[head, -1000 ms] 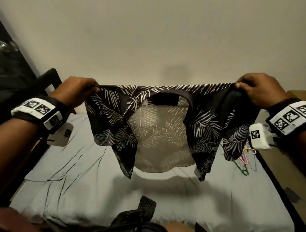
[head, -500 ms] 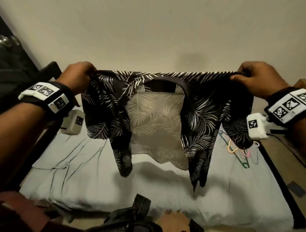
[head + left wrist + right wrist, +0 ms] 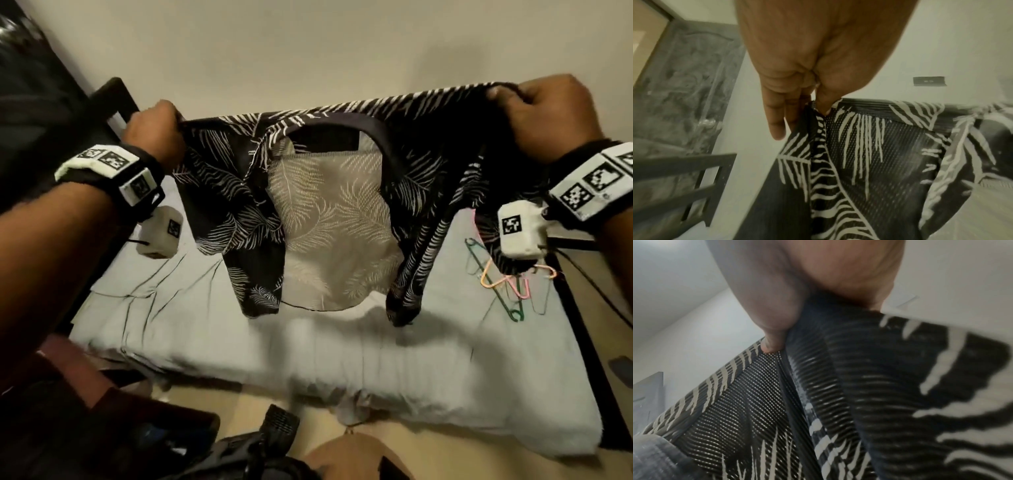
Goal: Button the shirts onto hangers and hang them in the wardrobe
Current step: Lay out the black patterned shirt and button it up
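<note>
Shirt position: we hold the leaf-print shirt (image 3: 329, 212) spread in the air above the bed (image 3: 342, 359), front open toward us, collar uppermost, hems hanging clear of the sheet.
Left hand: our left hand (image 3: 156, 137) pinches one shoulder seam between thumb and curled fingers.
Right hand: our right hand (image 3: 548, 116) grips the other shoulder, fingers curled over bunched cloth.
Long axis: the shoulder line runs left to right between the hands, tilted up toward the right hand.
Governing relation: the hangers (image 3: 496, 277) lie on the bed below and just beside the right wrist, well apart from the left hand; we judge the right hand the nearer for fetching one.
Head view: shows both grips, the open front, the hangers.
Wrist views: show the ribbed weave and thumb placement, not the hangers.
Wardrobe: we cannot identify it with certainty.
</note>
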